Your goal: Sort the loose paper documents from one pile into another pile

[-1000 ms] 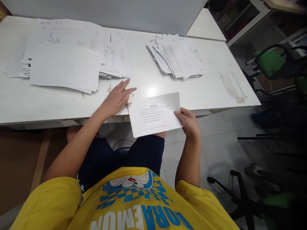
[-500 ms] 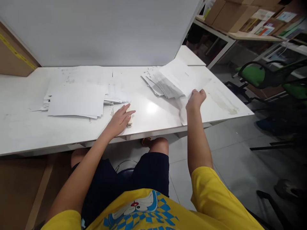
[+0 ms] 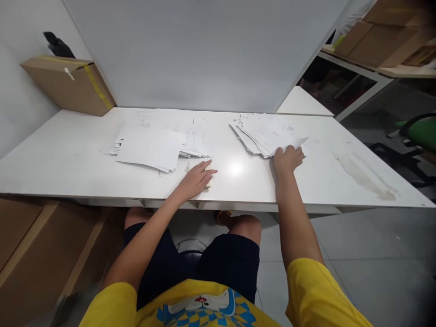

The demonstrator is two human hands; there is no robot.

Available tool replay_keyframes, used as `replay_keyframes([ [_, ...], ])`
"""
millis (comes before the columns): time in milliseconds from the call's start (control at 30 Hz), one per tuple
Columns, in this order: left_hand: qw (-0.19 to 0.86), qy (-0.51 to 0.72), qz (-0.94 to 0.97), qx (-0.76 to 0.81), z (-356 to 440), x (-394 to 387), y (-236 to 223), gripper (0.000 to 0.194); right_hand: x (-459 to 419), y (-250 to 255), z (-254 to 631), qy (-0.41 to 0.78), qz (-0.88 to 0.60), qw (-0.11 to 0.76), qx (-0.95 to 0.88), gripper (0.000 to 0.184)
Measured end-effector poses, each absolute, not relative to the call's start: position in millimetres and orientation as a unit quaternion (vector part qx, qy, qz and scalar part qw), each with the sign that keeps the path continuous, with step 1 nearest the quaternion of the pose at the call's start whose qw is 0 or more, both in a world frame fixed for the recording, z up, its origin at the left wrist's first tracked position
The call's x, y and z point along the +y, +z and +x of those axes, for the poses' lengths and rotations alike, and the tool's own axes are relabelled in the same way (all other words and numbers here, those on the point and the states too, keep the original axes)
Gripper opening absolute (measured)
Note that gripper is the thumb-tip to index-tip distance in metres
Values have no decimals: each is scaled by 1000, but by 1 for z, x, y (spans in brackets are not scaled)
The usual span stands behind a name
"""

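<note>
My left hand (image 3: 196, 180) rests on the table with its fingers spread. Partly under its thumb and fingers is a small cream-coloured block (image 3: 208, 184), with dark marking on its near end. To the right, my right hand (image 3: 289, 160) has its bent fingers at the near edge of a sheet of paper (image 3: 277, 131). That sheet lies over a fanned stack of papers (image 3: 248, 140), and its right corner sticks out past the hand. Left of my left hand is another pile of papers (image 3: 150, 147), with blank sheets on top.
A white table (image 3: 73, 175) runs across the view, with a grey panel (image 3: 204, 54) along its back. A cardboard box (image 3: 76, 86) with yellow tape stands at the back left. More boxes (image 3: 381, 43) sit on a shelf at right, near a green chair (image 3: 420, 136).
The sheet in my right hand, lifted and tilted before, now lies lower on the right stack. My left hand stays on the small block. The view has swung left, showing more of the cardboard box.
</note>
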State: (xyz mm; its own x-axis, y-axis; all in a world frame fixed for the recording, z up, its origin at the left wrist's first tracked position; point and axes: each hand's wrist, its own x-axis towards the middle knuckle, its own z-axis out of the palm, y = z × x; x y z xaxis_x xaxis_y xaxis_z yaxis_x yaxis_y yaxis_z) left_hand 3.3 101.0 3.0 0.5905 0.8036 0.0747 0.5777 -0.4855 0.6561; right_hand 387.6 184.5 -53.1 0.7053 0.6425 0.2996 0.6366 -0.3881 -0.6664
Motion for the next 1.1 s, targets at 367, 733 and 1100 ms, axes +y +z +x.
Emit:
replay_keyframes([
  [367, 244, 258, 841, 408, 4, 92, -9, 65, 178, -49, 369, 73, -805, 419, -414, 83],
  [733, -13, 183, 842, 508, -161, 120, 17, 57, 180, -47, 369, 126, -714, 476, -498, 67],
  [1100, -6, 89, 869, 487, -177, 141, 23, 60, 194, -52, 365, 50, -697, 471, -539, 70],
])
